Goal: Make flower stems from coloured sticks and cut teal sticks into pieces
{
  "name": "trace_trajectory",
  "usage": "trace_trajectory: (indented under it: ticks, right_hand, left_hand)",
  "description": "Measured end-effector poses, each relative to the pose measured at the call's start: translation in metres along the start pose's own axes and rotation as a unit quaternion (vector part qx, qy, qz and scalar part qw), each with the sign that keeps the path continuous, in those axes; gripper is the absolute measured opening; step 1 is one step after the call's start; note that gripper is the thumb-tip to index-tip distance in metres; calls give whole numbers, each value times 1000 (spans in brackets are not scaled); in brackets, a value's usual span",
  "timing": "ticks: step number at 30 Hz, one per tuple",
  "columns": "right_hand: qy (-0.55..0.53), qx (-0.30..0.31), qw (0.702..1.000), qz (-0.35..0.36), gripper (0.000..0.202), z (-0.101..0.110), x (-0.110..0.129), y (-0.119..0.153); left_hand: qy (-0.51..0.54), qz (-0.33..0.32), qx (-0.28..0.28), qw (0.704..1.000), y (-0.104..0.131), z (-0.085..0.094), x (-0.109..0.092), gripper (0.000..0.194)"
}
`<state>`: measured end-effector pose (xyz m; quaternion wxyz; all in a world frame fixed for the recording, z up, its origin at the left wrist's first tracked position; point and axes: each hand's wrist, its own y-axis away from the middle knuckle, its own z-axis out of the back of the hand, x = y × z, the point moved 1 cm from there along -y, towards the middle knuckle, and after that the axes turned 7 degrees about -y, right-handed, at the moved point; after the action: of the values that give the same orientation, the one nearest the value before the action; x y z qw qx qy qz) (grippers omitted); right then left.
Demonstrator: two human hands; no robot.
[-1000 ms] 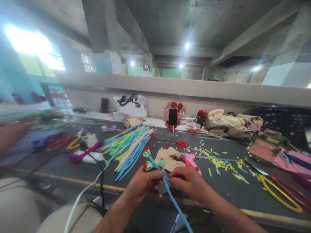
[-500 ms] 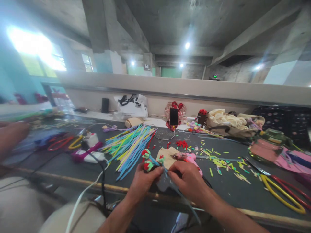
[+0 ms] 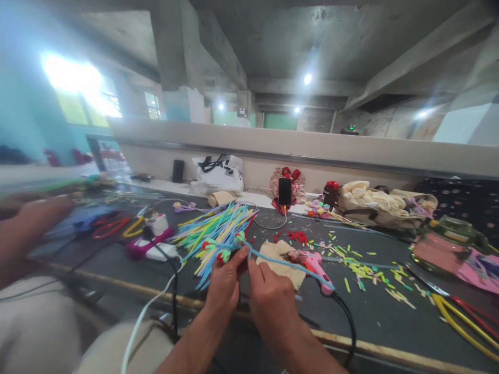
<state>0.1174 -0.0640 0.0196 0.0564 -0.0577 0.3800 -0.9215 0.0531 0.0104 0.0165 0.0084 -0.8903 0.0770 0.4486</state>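
My left hand (image 3: 225,285) is closed, thumb and fingers pinching a small bunch of pipe-cleaner flowers (image 3: 223,256). Their red and green heads point left and up, over the heap of loose pipe cleaners. A long blue pipe cleaner (image 3: 283,263) runs from the bunch out to the right, passing above the pink glue gun. Close against the left fingertips, my right hand (image 3: 271,293) pinches the blue pipe cleaner where it joins the stems. The exact grip of the right fingers is partly hidden behind the hand.
Loose pipe cleaners (image 3: 230,221) lie behind my hands. A pink glue gun (image 3: 320,271) rests on a beige sheet (image 3: 268,252), among cut scraps (image 3: 360,270). Scissors (image 3: 454,317) lie right; a power strip (image 3: 161,251) and another person's hand (image 3: 44,215) are left.
The flower bunch has turned and risen slightly, its heads now pointing left. The blue pipe cleaner swung from hanging down toward me to stretching right. My right hand moved in against the left.
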Motion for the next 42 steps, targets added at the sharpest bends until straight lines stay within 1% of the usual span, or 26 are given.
trace_trajectory:
  ticks: [2, 4, 5, 7, 9, 11, 14, 17, 19, 20, 21, 22, 25, 26, 27, 29, 31, 32, 35, 37, 39, 40, 42]
  right_hand:
    - [-56, -24, 998, -4, 33, -7, 1, 2]
    - [-161, -37, 986, -22, 29, -12, -1, 4]
    - [-222, -38, 973, -44, 26, -12, -4, 4]
    - [-326, -28, 939, -107, 21, -11, -12, 3]
    - [-382, -6, 911, -157, 19, -6, -22, 2]
    - [-402, 25, 900, -165, 16, 2, -32, 0]
    - [-395, 58, 906, -141, 15, 12, -45, -2]
    - [-394, 85, 904, -142, 15, 16, -52, -1]
    - [-414, 101, 890, -163, 15, 15, -52, -1]
    - [-434, 110, 875, -182, 15, 13, -51, -1]
    - [-465, 123, 852, -208, 15, 12, -50, -1]
    - [-502, 140, 819, -240, 15, 10, -48, -1]
    - [-592, 205, 701, -342, 17, 5, -41, -2]
    - [-608, 213, 673, -362, 18, 4, -40, -2]
    - [-621, 214, 657, -370, 18, 4, -39, -2]
    - [-644, 199, 646, -359, 17, 5, -38, -3]
    - [-668, 186, 632, -346, 18, 8, -39, -4]
    - [-681, 190, 617, -345, 18, 9, -39, -4]
    - [-727, 205, 556, -346, 18, 9, -39, -5]
    - [-753, 197, 526, -343, 20, 7, -39, -4]
    - [-762, 175, 518, -348, 24, 3, -41, -3]
    - [-759, 167, 521, -353, 26, 1, -42, -2]
    - [-741, 161, 539, -366, 26, -2, -43, -1]
  left_hand:
    - [14, 25, 8, 1000, 0, 1, -5, 16]
    - [17, 60, 28, 998, 2, 3, -11, 11]
    - [16, 85, 41, 995, 3, 3, -13, 9]
    - [16, 135, 70, 988, 6, 4, -17, 5]
    - [18, 173, 104, 979, 10, 4, -19, 3]
    - [25, 185, 140, 972, 13, 3, -19, 1]
    - [34, 181, 185, 965, 14, 1, -15, 2]
    - [34, 166, 197, 966, 13, 0, -8, 6]
    - [30, 158, 195, 968, 11, -1, -5, 9]
    - [26, 152, 197, 968, 10, 0, -3, 11]
    - [16, 148, 202, 968, 10, 0, -2, 12]
    - [1, 146, 209, 967, 10, 0, -1, 13]
    - [-51, 148, 249, 956, 11, 1, 1, 19]
    - [-60, 148, 262, 952, 12, 2, 1, 21]
    - [-64, 145, 272, 949, 13, 2, 1, 23]
    - [-61, 138, 283, 947, 14, 2, 0, 25]
    - [-59, 137, 281, 948, 15, 1, -1, 26]
    - [-61, 141, 281, 948, 15, 1, -2, 26]
    - [-68, 149, 287, 944, 15, 1, -1, 27]
    - [-65, 144, 293, 943, 15, 0, -1, 25]
    - [-57, 131, 294, 945, 16, 0, -2, 22]
    - [-55, 125, 292, 947, 16, 0, -2, 20]
    - [-60, 120, 285, 949, 17, 0, -2, 19]
